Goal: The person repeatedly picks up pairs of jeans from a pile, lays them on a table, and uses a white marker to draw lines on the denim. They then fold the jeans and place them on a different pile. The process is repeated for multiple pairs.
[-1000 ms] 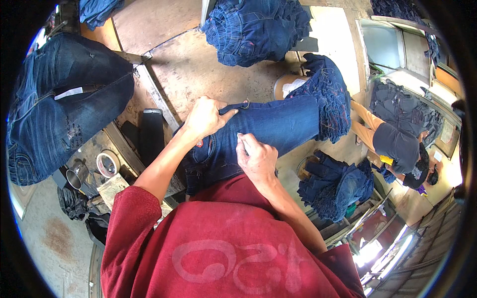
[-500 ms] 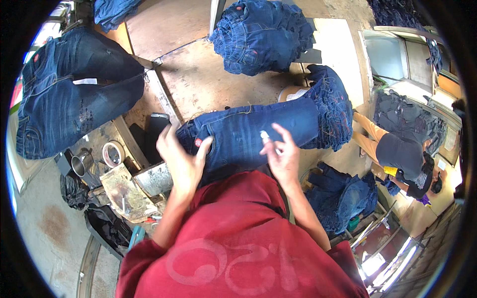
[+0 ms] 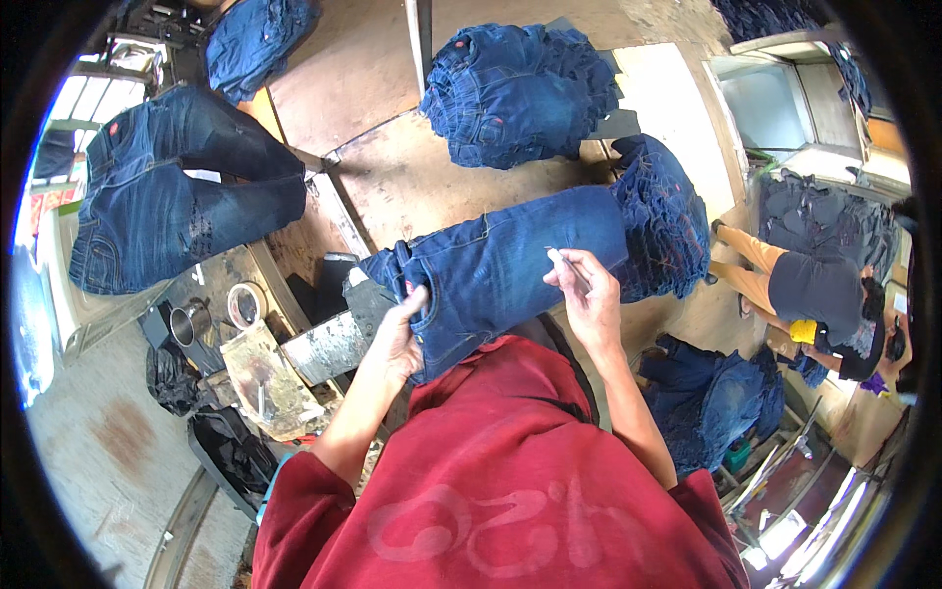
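A pair of dark blue jeans (image 3: 510, 260) lies folded lengthwise in front of me, its waist end to the left. My left hand (image 3: 397, 339) grips that end near the pocket, thumb on top and the other fingers mostly hidden. Above the faded leg, my right hand (image 3: 592, 294) is closed in a pinch around a small white-tipped stick (image 3: 553, 255). Its kind is too small to tell, perhaps chalk or a marker. The tip is close to the denim; whether it touches I cannot tell.
Just beyond the leg end sits a stack of jeans (image 3: 667, 221); another stack (image 3: 520, 98) is farther off. Spread jeans (image 3: 147, 196) hang at left, above a tape roll (image 3: 246, 305) and metal mug (image 3: 188, 322). A denim pile (image 3: 711, 402) and another person (image 3: 814, 290) are at right.
My left hand has gone from spread over the waist end to gripping it. My right hand's raised finger has folded into the pinch. The waist end now sits turned lower, toward me.
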### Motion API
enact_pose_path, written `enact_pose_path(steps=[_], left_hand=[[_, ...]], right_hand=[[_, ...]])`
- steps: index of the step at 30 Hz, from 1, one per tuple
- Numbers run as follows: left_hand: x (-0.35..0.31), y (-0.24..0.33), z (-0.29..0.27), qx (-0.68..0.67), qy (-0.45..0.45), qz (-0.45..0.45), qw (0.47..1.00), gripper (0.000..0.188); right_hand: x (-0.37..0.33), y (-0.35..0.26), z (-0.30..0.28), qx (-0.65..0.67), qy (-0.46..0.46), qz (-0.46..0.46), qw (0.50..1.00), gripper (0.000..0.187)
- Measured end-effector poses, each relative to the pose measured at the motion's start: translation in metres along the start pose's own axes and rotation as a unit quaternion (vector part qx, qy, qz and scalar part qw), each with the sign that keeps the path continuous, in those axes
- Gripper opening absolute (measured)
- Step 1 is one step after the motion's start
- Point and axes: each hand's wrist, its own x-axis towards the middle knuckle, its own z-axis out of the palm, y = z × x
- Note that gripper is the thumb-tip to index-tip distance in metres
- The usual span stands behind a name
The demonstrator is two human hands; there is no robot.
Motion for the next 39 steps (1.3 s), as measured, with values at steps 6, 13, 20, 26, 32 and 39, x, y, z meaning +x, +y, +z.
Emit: enact_pose_path(steps=[6, 13, 20, 26, 32, 39], left_hand=[[0.013, -0.003, -0.001, 0.266, 0.029, 0.117, 0.956, 0.037], [0.023, -0.003, -0.003, 0.162, 0.024, -0.034, 0.986, 0.039], [0.005, -0.004, 0.008, 0.271, -0.029, 0.073, 0.959, 0.032], [0.001, 0.000, -0.005, 0.186, -0.051, -0.002, 0.981, 0.034], [0.009, 0.005, -0.012, 0.242, -0.016, -0.010, 0.970, 0.028], [0.002, 0.004, 0.001, 0.257, -0.015, 0.032, 0.966, 0.044]], right_hand=[[-0.023, 0.008, 0.002, 0.003, 0.006, -0.015, 1.000, 0.025], [-0.034, 0.001, 0.018, -0.002, 0.029, -0.032, 0.999, 0.016], [-0.040, -0.004, 0.031, -0.026, 0.021, -0.025, 0.999, 0.016], [-0.044, -0.005, 0.031, -0.018, 0.037, -0.023, 0.999, 0.018], [-0.044, -0.009, 0.029, -0.039, 0.038, -0.033, 0.998, 0.019], [-0.049, -0.015, 0.028, -0.027, 0.053, -0.037, 0.998, 0.018]])
